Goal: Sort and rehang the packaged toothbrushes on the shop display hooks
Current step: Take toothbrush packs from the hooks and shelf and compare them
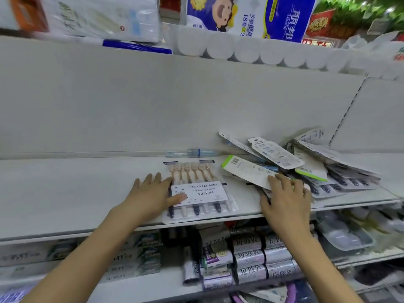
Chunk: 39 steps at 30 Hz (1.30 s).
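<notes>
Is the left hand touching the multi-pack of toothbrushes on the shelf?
Touching. In the head view, the left hand lies on the multi-pack, its thumb overlapping the white label.

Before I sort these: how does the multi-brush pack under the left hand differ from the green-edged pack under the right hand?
The wide clear multi-brush pack with the white YIKOJIFE label lies flat and alone on the white shelf; the narrow white green-edged pack leans on the heap of packs. The first shows its front, the second its barcode. The left hand touches the first, the right hand the second. Both are unhung.
</notes>
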Available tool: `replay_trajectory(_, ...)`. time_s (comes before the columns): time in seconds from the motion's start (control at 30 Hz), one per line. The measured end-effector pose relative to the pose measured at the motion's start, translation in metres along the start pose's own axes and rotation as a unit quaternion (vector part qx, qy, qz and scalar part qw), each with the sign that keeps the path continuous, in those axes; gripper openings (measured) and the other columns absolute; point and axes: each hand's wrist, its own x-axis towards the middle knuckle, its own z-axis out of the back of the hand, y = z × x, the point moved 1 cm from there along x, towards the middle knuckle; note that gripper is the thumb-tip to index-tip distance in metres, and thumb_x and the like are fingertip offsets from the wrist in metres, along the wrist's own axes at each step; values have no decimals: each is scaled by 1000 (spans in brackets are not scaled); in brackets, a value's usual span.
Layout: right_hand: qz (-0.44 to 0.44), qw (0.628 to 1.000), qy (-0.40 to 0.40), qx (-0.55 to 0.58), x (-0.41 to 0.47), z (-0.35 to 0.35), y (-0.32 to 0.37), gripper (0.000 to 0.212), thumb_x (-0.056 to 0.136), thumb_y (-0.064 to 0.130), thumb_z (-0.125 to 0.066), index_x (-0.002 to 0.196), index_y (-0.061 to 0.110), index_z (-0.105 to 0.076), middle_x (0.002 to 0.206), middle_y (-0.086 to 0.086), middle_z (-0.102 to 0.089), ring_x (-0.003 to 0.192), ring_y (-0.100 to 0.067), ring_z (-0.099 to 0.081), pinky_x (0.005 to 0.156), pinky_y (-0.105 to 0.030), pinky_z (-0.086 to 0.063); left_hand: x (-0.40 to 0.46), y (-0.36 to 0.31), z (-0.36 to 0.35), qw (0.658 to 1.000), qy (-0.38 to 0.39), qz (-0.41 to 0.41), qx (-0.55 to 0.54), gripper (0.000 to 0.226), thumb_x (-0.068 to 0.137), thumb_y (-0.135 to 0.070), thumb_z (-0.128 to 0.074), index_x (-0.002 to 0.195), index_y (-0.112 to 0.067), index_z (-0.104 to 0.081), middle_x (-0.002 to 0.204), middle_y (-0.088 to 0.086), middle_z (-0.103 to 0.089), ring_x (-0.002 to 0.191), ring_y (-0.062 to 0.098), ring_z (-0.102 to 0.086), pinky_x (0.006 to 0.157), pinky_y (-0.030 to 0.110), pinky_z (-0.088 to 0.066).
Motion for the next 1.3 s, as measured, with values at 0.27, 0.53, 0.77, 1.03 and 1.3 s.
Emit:
replay_trajectory(0.27,68,996,-58,28,8,0,15,40,68,0,-77,107,9,-70,100,-9,-72,93,-36,-53,74,-45,-38,-59,17,-18,996,-19,2,-85,115,65,-89,-12,160,-26,0,168,-1,8,154,16,10,125,44,5)
replay_trajectory(0.53,73,984,-115,113,12,12,29,37,69,-12,-79,99,11,-75,76,-6,-71,75,-34,-55,66,-36,-34,-76,7,-25,935,-169,13,-311,112,78,-58,-72,157,-35,3,149,-7,-41,138,14,-33,100,24,-35)
replay_trajectory(0.77,7,957,-79,280,15,30,22,7,97,14,-59,97,12,-66,81,-7,-65,80,-32,-58,59,-41,-47,-86,16,-22,839,-207,45,-501,121,61,-12,-94,153,-42,-21,120,-15,-58,100,8,-66,77,24,-54)
replay_trajectory(1.03,37,873,-9,486,5,48,70,8,97,15,-63,98,21,-67,75,10,-66,72,-3,-59,58,-15,-39,-130,67,-22,753,-239,59,-610,52,72,9,-80,112,-20,-65,95,-1,-77,82,17,-75,66,26,-60)
replay_trajectory(1.3,76,809,68,579,-15,59,182,11,96,15,-64,99,24,-69,80,16,-70,74,-5,-64,60,-29,-55,-214,154,-27,677,-342,115,-641,97,65,-2,-83,148,-23,-38,131,-3,-58,130,23,-49,110,40,-34)
